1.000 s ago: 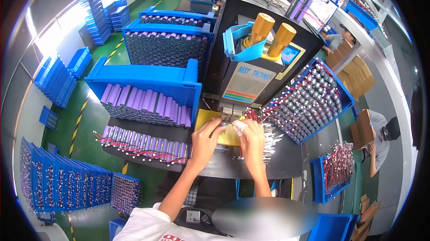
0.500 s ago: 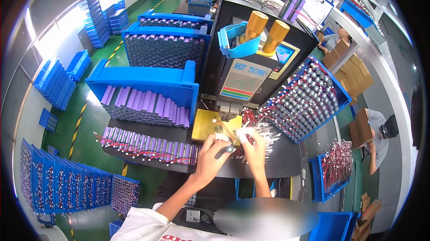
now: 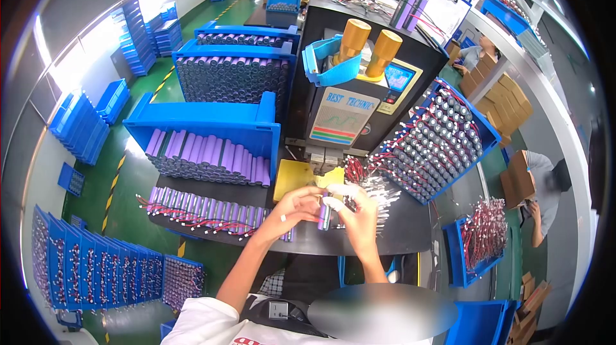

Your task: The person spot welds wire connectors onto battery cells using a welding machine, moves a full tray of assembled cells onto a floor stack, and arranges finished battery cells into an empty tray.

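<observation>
Between my two hands a purple cylindrical battery cell [image 3: 323,218] stands roughly upright, its purple side facing me. My left hand [image 3: 290,210] pinches it near the top from the left. From the right, my right hand [image 3: 359,216] closes on it, with white covers on the thumb and fingertips; its far fingers are partly hidden. Just beyond my hands is a yellow block [image 3: 292,179] under the head of a machine marked BEST TECHNIC [image 3: 340,117]. A row of purple cells with red and black leads [image 3: 205,209] lies left of my left hand.
A blue bin of purple cells [image 3: 205,117] stands at the left, more bins behind. White-tipped wire leads [image 3: 382,200] lie right of my hands, beside a tilted blue bin of wired cells [image 3: 436,143]. A person [image 3: 542,181] handles a carton at far right.
The cell has turned from end-on to showing its purple side. My right hand has come in from beside the yellow block and closed on it. The view has shifted slightly.
</observation>
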